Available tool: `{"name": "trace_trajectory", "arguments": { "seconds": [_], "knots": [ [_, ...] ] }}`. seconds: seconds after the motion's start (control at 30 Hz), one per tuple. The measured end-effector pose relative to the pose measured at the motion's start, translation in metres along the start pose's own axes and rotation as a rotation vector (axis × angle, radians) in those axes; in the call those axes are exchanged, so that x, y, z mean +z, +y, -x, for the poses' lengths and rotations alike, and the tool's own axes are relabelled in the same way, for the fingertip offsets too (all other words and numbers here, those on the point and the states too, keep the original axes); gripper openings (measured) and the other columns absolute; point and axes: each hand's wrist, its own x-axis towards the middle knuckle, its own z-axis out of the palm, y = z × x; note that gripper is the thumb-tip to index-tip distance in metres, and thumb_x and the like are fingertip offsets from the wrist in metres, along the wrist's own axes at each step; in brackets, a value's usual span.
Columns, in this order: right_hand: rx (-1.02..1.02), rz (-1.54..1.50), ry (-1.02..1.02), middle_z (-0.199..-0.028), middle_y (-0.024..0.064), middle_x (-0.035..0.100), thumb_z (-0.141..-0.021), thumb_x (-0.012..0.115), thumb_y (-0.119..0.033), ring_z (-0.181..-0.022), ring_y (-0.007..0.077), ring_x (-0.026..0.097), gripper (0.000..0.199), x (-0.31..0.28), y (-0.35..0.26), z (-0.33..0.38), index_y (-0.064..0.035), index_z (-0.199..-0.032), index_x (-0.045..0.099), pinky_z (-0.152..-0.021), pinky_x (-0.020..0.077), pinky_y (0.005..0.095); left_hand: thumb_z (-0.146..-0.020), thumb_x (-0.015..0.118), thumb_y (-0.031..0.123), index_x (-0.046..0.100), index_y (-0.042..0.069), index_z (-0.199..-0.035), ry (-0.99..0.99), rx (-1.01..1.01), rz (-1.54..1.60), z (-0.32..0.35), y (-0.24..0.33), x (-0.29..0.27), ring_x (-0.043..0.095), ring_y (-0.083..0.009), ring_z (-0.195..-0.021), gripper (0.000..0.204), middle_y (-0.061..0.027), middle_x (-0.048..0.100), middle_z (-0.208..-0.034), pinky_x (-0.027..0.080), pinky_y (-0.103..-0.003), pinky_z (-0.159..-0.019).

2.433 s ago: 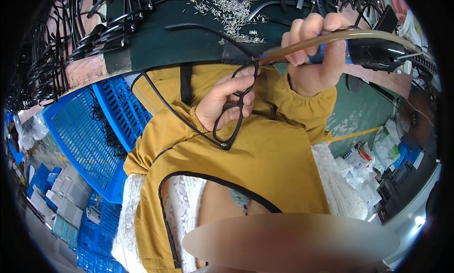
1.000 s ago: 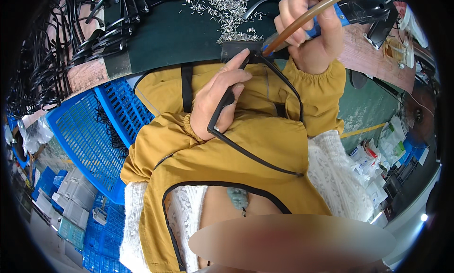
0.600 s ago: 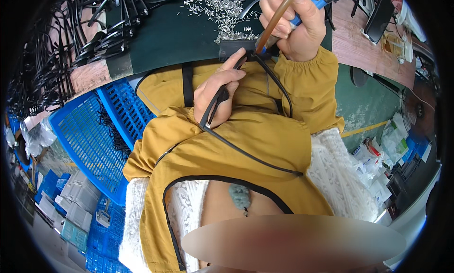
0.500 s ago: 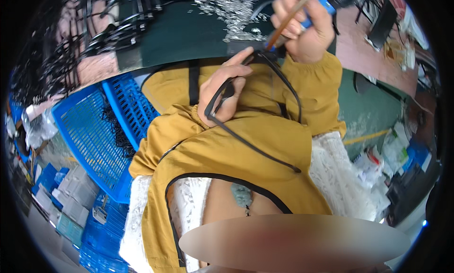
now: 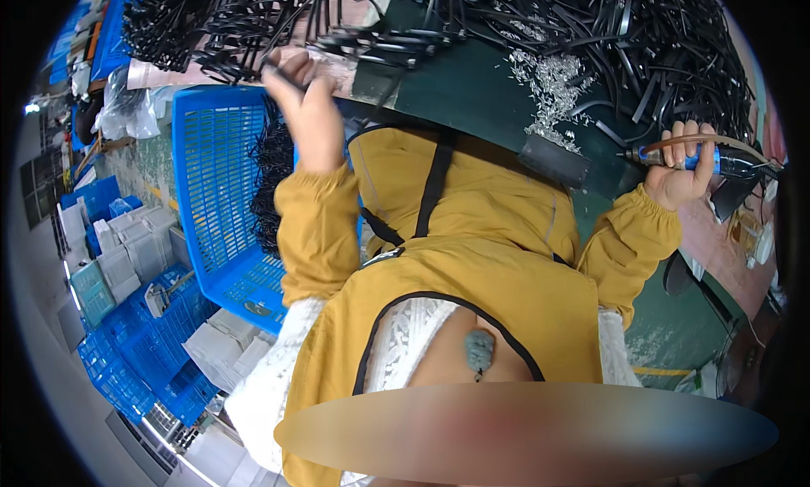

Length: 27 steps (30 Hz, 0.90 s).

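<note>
My left hand [image 5: 312, 120] is raised over the table's left part, above the blue basket's edge. Its fingers are closed on a black eyeglass frame [image 5: 284, 75], mostly hidden and blurred, beside rows of black eyeglass frames [image 5: 245, 27]. Out to the right, my right hand [image 5: 677, 181] grips a blue and black electric screwdriver [image 5: 732, 163], its thin tip pointing left. A brown cord [image 5: 700, 138] runs over those fingers. Between the hands, small silver screws [image 5: 553, 86] lie scattered on a dark green mat [image 5: 456, 78], near a dark block [image 5: 553, 159] at the table edge.
Loose black eyeglass temples [image 5: 629, 52] are heaped at the back right. A blue plastic basket [image 5: 215, 175] at my left holds many black pieces [image 5: 268, 192]. White boxes [image 5: 126, 242] and blue crates [image 5: 156, 343] stand on the floor farther left.
My hands have moved apart: the left went left with the eyeglass frame, the right drew away to the right with the screwdriver. The view has turned left.
</note>
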Motion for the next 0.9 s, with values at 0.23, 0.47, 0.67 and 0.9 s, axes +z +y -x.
{"name": "trace_trajectory", "arguments": {
  "seconds": [0.23, 0.47, 0.67, 0.9],
  "knots": [
    [-0.04, -0.083, -0.164, -0.077, -0.0021, 0.041, -0.103, 0.057, -0.021, -0.063, 0.0059, 0.038, 0.018, -0.002, 0.002, -0.001, -0.0061, -0.113, 0.055, -0.051, 0.0341, 0.0195, -0.093, 0.054, 0.016, 0.068, -0.004, -0.122, -0.469, 1.022, -0.57, -0.031, 0.003, 0.023, 0.064, -0.0346, -0.111, 0.038, -0.02, 0.068, -0.117, 0.045, -0.043, -0.105],
    [-0.004, -0.037, -0.138, -0.077, -0.0012, 0.041, -0.105, 0.056, -0.02, -0.062, 0.0062, 0.038, 0.018, -0.001, 0.003, -0.002, -0.0047, -0.115, 0.053, -0.049, 0.0343, 0.019, -0.092, 0.059, 0.023, 0.064, 0.008, -0.07, -0.305, 1.155, -0.254, -0.051, 0.008, 0.034, 0.054, -0.0267, -0.058, 0.027, -0.0052, 0.057, -0.066, 0.04, -0.039, -0.059],
    [-0.014, -0.035, -0.101, -0.076, -0.0018, 0.042, -0.104, 0.057, -0.019, -0.061, 0.0058, 0.039, 0.018, 0.004, 0.003, -0.003, -0.0072, -0.117, 0.052, -0.048, 0.0347, 0.0189, -0.107, 0.04, 0.04, 0.072, 0.006, -0.095, -0.167, 1.346, -0.488, -0.163, 0.078, 0.038, 0.068, -0.0346, -0.079, 0.048, -0.0169, 0.071, -0.088, 0.051, -0.045, -0.071],
    [-0.008, -0.081, -0.114, -0.076, -0.0017, 0.042, -0.104, 0.057, -0.018, -0.06, 0.0054, 0.04, 0.018, 0.005, 0.004, -0.004, -0.0076, -0.118, 0.05, -0.048, 0.0342, 0.0188, -0.104, 0.05, 0.032, 0.072, 0.005, -0.103, -0.396, 0.934, -1.016, -0.248, 0.042, 0.011, 0.07, -0.0335, -0.089, 0.036, -0.0185, 0.073, -0.098, 0.052, -0.046, -0.081]
  ]
}}
